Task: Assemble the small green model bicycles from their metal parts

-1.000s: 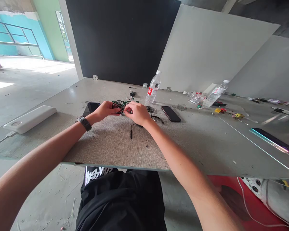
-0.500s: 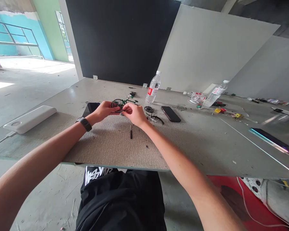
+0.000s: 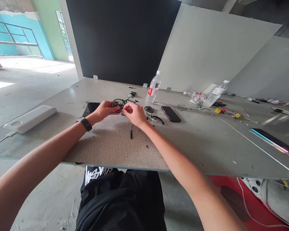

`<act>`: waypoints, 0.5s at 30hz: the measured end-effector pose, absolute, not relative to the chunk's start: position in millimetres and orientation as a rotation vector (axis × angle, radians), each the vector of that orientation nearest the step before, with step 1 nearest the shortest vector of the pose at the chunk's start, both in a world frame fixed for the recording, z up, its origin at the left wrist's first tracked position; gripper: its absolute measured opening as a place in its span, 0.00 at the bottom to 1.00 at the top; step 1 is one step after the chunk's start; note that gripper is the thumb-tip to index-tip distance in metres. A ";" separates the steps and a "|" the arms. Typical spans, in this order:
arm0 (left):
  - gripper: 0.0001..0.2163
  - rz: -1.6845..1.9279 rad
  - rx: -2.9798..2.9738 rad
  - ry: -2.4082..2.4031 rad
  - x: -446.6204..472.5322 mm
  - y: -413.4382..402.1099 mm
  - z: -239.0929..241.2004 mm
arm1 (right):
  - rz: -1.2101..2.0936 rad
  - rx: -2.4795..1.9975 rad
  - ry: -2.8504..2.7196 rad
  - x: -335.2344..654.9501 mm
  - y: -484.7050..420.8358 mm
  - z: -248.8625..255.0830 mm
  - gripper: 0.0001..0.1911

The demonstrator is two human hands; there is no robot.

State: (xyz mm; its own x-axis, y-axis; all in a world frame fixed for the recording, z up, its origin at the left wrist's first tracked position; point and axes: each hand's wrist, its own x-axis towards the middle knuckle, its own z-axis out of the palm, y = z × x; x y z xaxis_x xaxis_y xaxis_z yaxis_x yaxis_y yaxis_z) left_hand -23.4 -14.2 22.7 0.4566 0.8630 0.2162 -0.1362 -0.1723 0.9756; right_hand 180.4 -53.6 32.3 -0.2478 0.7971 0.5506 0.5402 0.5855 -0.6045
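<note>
A small green model bicycle (image 3: pixel 127 100) with a black spoked wheel stands between my hands on the table. My left hand (image 3: pixel 106 109) is closed on the bicycle at its wheel side. My right hand (image 3: pixel 134 113) pinches close to the lower frame; whatever its fingertips hold is too small to make out. Under the fingertips lies a small round silvery part (image 3: pixel 121 113). A screwdriver (image 3: pixel 131 132) rests nearer the table edge. Right of my right hand are a loose spoked wheel (image 3: pixel 149 109) and a black curved part (image 3: pixel 159 119).
A water bottle (image 3: pixel 153 88) stands behind, a dark phone (image 3: pixel 170 114) to its right. Another dark phone (image 3: pixel 90 108) lies behind my left wrist. A white power bank (image 3: pixel 31 118) is at left. Bottles, toy pieces and another phone (image 3: pixel 274 141) occupy the right side.
My right hand has shifted very slightly at the bicycle, and the small silvery part below its fingertips shows more clearly. My left hand and the bicycle stay in place.
</note>
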 end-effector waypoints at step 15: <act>0.12 1.025 1.453 0.659 -22.6 -17.6 25.8 | 0.323 -1.096 -1.861 177.9 -54.6 32.7 0.05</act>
